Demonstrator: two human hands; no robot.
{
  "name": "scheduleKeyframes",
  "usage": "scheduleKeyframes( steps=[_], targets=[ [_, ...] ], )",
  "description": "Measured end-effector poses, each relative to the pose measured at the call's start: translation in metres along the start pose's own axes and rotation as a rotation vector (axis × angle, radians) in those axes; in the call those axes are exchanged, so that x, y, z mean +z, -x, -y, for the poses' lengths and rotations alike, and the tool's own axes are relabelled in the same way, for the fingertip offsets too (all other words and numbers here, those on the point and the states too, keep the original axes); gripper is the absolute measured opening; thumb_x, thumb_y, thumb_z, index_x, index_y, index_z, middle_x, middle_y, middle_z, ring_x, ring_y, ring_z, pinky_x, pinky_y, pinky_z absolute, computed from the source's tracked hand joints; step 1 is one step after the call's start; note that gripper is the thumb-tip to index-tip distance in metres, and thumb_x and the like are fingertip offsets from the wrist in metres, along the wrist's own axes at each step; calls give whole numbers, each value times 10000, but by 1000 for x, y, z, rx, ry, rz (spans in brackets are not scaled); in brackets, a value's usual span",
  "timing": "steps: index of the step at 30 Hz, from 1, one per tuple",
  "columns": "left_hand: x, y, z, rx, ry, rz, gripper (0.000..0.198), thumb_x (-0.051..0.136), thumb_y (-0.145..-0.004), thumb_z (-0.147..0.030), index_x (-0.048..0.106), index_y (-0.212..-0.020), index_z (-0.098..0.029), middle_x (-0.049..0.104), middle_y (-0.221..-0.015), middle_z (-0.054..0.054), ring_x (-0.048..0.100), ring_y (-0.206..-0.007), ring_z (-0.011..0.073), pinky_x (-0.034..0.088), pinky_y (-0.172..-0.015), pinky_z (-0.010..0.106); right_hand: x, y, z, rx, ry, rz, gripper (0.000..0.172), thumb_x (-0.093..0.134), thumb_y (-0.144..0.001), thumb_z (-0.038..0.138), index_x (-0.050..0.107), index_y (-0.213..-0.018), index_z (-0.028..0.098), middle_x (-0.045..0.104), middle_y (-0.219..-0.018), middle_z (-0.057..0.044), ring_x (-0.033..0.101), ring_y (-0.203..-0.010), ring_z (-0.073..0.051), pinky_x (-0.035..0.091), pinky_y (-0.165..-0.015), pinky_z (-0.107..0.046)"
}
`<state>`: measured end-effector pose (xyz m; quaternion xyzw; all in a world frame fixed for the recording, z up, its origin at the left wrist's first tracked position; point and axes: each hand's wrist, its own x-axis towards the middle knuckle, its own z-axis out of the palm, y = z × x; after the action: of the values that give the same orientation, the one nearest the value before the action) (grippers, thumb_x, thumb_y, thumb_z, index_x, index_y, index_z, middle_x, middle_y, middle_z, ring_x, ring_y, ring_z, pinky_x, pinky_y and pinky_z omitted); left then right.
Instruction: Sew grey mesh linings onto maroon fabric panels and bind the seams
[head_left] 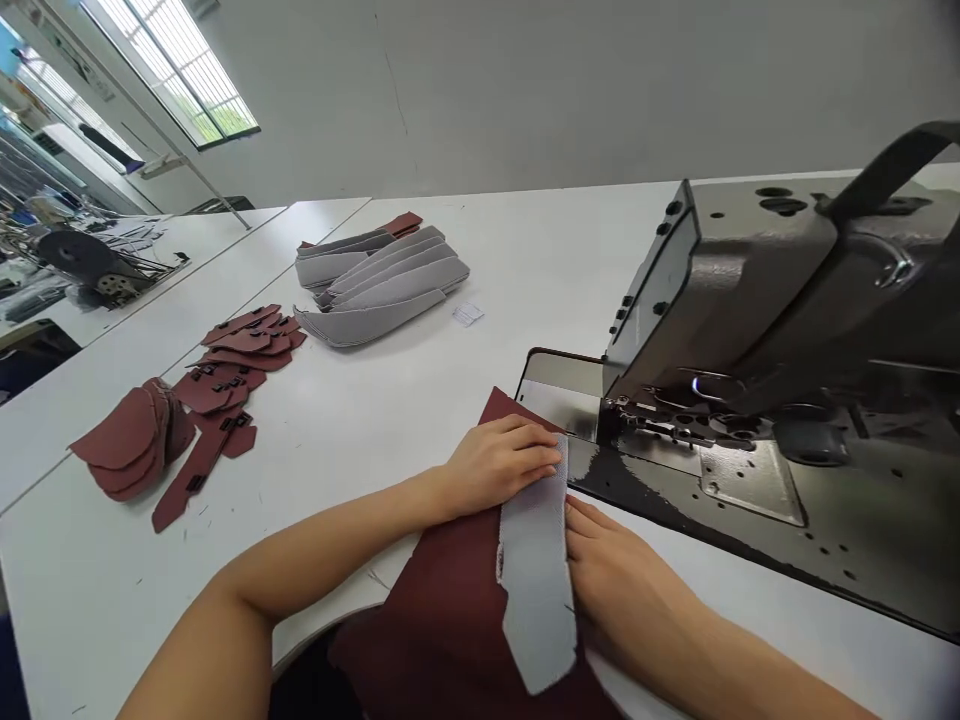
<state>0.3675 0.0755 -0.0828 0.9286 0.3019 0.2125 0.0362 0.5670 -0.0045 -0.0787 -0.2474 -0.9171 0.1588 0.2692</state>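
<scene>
A dark red fabric panel (457, 590) stretches from the table's front edge up toward the sewing machine. On it lies a long grey strip (536, 590) with a pointed lower end and a notch in its left side. My left hand (504, 462) lies on the panel, its fingers stretched together over the strip's upper end. Along the strip's right edge, my right hand (619, 565) has its fingers closed at the border; some fingertips are hidden. Both layers are just left of the sewing machine (720, 300), whose presser area sits apart from the strip.
Grey curved pieces (390, 285) are stacked at the back. Dark red tabs with black parts (225, 380) and rounded dark red pieces (135, 445) lie at left. A small paper label (468, 314) and thread scraps rest on the white table (337, 420).
</scene>
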Motion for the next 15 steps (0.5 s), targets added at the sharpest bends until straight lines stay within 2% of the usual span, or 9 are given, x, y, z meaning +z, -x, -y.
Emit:
scheduleKeyframes(
  steps=[2, 4, 6, 9, 11, 15],
  targets=[
    [1, 8, -4, -15, -1, -14, 280, 460, -1059, -296, 718, -1113, -204, 749, -1209, 22, 666, -1192, 157, 563, -1028, 299, 19, 3, 1, -12, 78, -154, 250, 524, -809, -11, 656, -780, 199, 690, -833, -30, 624, -897, -208, 532, -1005, -375],
    [-2, 13, -6, -44, 15, 23, 290, 468, -1053, -314, 687, -1196, -188, 707, -1311, 42, 601, -1319, 198, 517, -1127, 378, 29, 5, 2, -35, 127, -203, 286, 475, -820, -28, 680, -820, 172, 691, -852, -58, 626, -927, -224, 514, -1046, -406],
    [-6, 15, -6, -56, 44, 59, 311, 466, -1047, -290, 647, -1266, -164, 650, -1401, 63, 533, -1398, 214, 470, -1184, 413, 31, 7, 4, -28, 160, -186, 314, 449, -822, -13, 705, -925, 137, 707, -970, -102, 626, -1024, -251, 504, -1069, -426],
    [-8, 15, -2, -45, 78, 65, 331, 431, -1030, -171, 618, -1302, -144, 618, -1441, 68, 490, -1435, 193, 444, -1212, 388, 27, 8, 6, 6, 191, -136, 370, 442, -820, 18, 695, -1082, 81, 695, -1144, -153, 609, -1132, -274, 502, -1079, -433],
    [-6, 14, 0, -37, 81, 58, 345, 428, -1022, -152, 614, -1313, -140, 621, -1434, 72, 493, -1430, 201, 455, -1206, 392, 26, 9, 6, 18, 188, -128, 361, 454, -818, 32, 693, -1083, 84, 697, -1149, -149, 613, -1132, -272, 499, -1087, -432],
    [-4, 12, -1, -27, 62, 36, 323, 459, -1040, -229, 628, -1303, -151, 644, -1395, 79, 532, -1384, 215, 520, -1146, 377, 27, 9, 6, 32, 186, -122, 351, 469, -823, 45, 694, -1089, 90, 699, -1147, -146, 616, -1142, -280, 502, -1089, -434]
  ],
)
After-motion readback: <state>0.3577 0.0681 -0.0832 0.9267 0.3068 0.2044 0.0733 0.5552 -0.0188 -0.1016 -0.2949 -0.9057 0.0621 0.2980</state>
